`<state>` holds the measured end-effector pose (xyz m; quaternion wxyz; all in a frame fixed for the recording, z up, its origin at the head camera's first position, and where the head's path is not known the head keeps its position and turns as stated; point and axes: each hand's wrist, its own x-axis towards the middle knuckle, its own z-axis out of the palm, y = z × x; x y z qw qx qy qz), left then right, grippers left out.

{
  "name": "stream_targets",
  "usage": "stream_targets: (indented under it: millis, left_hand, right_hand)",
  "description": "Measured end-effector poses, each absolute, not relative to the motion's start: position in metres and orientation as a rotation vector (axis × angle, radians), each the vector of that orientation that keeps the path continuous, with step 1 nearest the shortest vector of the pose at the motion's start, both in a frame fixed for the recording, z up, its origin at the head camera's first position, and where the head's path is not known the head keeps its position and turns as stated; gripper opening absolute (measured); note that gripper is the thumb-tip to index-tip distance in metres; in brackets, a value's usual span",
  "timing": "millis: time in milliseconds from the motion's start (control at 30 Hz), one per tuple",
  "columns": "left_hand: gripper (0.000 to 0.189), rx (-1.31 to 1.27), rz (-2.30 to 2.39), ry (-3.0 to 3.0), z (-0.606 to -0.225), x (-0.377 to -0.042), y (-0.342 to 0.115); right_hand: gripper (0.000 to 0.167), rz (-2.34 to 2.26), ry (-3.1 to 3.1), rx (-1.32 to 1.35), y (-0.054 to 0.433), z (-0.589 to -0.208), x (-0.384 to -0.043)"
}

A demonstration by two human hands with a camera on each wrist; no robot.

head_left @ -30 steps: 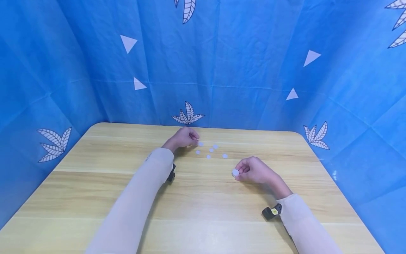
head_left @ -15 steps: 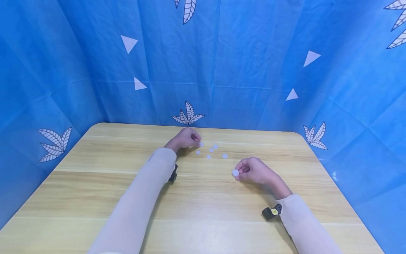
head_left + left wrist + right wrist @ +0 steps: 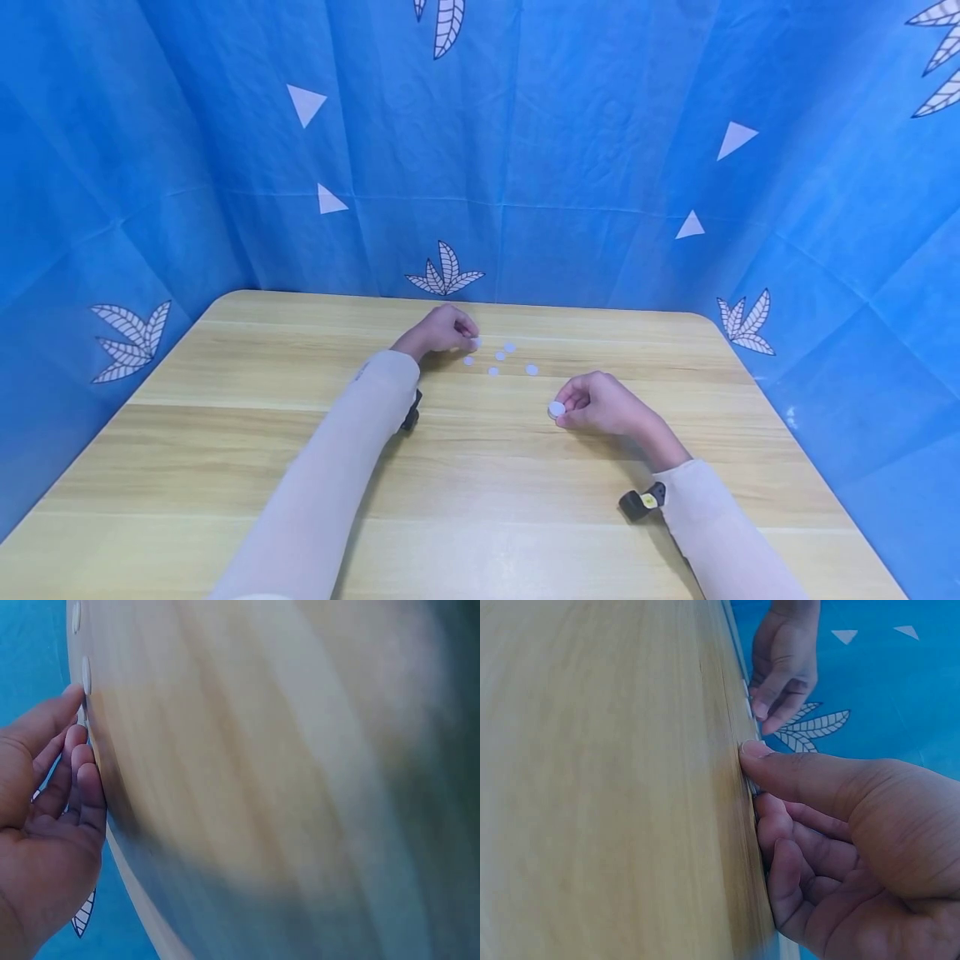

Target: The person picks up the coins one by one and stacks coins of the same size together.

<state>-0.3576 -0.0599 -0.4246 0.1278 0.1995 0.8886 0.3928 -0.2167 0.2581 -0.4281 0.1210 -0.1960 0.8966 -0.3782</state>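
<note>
In the head view, my left hand (image 3: 447, 328) is at the far middle of the table. Its thumb and index finger pinch at a pale, coin-like disc (image 3: 477, 342), mostly hidden by the fingertips. More flat discs of differing size lie just right of it, among them a larger disc (image 3: 532, 370) and a small disc (image 3: 468, 361). Nearer and to the right, my right hand (image 3: 606, 403) holds a short stack of coin-like discs (image 3: 556, 409) by its edge, low over or on the tabletop. From the right wrist view, the thumb and curled fingers close around this stack, which is largely hidden.
A light wood table (image 3: 465, 500) spreads beneath both arms. Blue cloth (image 3: 570, 150) with white leaf and triangle prints hangs behind and at both sides. A black wrist camera (image 3: 641, 502) is strapped under the right sleeve.
My left hand has shifted slightly right and nearer, and its fingertips have come onto the disc beside them. The right hand and its stack stay in place.
</note>
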Motion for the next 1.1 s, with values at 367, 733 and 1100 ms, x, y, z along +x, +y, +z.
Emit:
stream_targets:
  millis: [367, 733, 1100]
  left_hand:
    - [0.015, 0.613, 1.081, 2.592, -0.428, -0.357, -0.057]
    - [0.015, 0.676, 1.014, 2.55, -0.426, -0.357, -0.068]
    - [0.015, 0.69, 0.964, 2.564, -0.428, -0.355, -0.084]
  right_hand:
    - [0.021, -1.118, 2.612, -0.578, 0.258, -0.427, -0.217]
    - [0.02, -1.11, 2.623, -0.589, 0.258, -0.428, -0.217]
    - [0.02, -1.113, 2.624, -0.582, 0.256, -0.426, -0.214]
